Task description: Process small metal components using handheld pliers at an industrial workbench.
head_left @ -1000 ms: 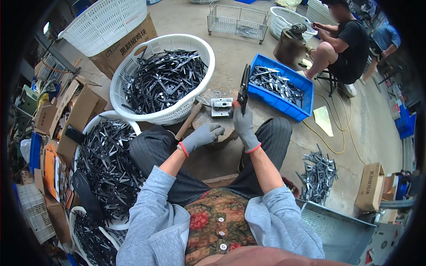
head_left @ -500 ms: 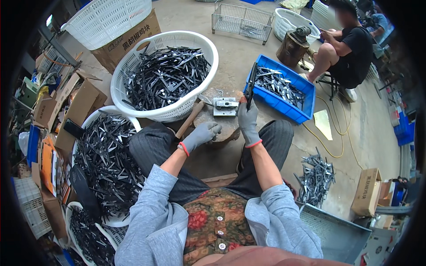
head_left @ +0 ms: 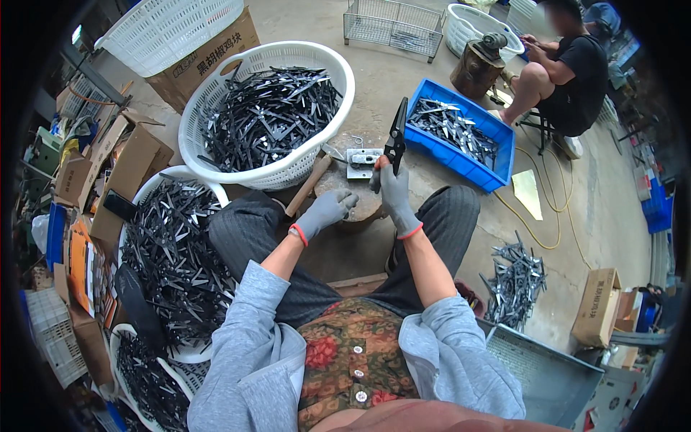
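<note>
My right hand (head_left: 397, 191), in a grey glove with a red cuff, grips dark scissor blades (head_left: 396, 135) that point up and away. My left hand (head_left: 327, 210), gloved alike, is closed over the near left edge of a wooden stump (head_left: 371, 206); whatever its curled fingers hold, if anything, is hidden. Between and beyond my hands a silver metal block (head_left: 355, 171) sits on the stump, with a small metal piece on top. A hammer (head_left: 309, 187) lies to its left, its wooden handle slanting toward me.
A white basket (head_left: 344, 104) heaped with dark blades stands far left, a second one (head_left: 209, 180) nearer. At right are a blue bin (head_left: 458, 171) of blades and a loose blade pile (head_left: 515, 282) on the floor. A person (head_left: 568, 72) sits beyond, past a yellow cord (head_left: 547, 245).
My right hand has turned and shifted slightly left and nearer, so the blades show broader and stand off the block. My left hand has barely moved.
</note>
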Demonstrator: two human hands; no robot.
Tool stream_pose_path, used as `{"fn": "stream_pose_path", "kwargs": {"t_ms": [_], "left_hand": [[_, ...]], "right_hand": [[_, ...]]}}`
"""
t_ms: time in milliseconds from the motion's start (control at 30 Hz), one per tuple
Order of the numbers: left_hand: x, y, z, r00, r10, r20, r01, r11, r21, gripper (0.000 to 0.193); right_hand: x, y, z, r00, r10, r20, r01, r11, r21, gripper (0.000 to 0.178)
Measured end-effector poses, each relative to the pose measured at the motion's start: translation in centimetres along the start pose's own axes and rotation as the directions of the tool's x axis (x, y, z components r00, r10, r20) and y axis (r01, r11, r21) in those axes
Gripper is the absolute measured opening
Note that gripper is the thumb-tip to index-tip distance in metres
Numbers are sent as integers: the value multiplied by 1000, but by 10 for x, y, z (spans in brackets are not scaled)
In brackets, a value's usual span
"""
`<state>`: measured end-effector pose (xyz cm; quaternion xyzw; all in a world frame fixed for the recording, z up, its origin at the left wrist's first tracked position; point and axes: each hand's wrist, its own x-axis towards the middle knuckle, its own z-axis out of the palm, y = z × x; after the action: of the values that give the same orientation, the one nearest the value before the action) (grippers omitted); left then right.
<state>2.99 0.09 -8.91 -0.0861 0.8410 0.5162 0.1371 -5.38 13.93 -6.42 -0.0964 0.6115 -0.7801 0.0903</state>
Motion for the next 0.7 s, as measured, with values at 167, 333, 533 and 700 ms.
{"fn": "stream_pose_path", "kwargs": {"t_ms": [167, 333, 533, 700], "left_hand": [[3, -7, -2, 997, 56, -51, -56, 998, 3, 34], [8, -17, -2, 994, 94, -57, -94, 996, 7, 34], [8, -9, -7, 992, 96, -82, -92, 994, 51, 34], [2, 8, -10, 1000, -11, -25, 9, 997, -71, 32]], "right_hand": [[1, 7, -6, 988, 107, 115, -118, 989, 90, 26], [-4, 8, -17, 858, 469, 208, -494, 865, 86, 28], [4, 1, -21, 835, 484, 264, -546, 788, 283, 31], [22, -16, -29, 846, 509, 156, -532, 823, 199, 29]]}}
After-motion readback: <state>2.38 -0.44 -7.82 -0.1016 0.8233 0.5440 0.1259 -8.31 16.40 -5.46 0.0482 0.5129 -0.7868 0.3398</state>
